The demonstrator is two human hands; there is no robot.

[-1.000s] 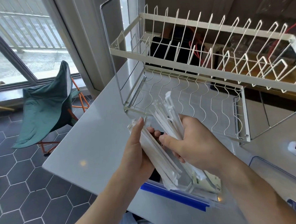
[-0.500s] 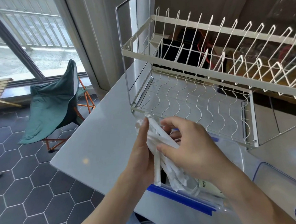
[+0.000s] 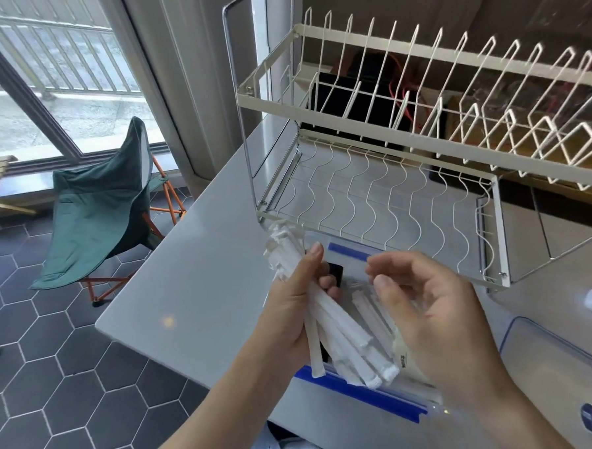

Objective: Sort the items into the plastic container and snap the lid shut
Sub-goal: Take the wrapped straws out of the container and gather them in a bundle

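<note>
Currently, the bundle of white wrapped sticks (image 3: 330,322) sits in my left hand (image 3: 293,324), slanted above the clear container (image 3: 382,391) with the blue rim, which rests on the grey table (image 3: 194,281) at its near edge. I judge the sticks light, thin and individually stiff, but loose as a group: paper wrappers slide against each other, so the bundle can fan out or shed pieces. Their lower ends already splay apart. Best hold is around the middle of the bundle, with even pressure.

Left hand: fingers and thumb curled round the bundle's mid-section, gripping it.

Right hand (image 3: 429,313): held just beside the bundle, fingers loosely bent, thumb and forefinger apart, nothing in it that I can see.

More wrapped sticks appear to lie inside the container. The lid (image 3: 552,358) seems to lie to the right on the table. A wire rack (image 3: 421,149) stands beyond the container.
</note>
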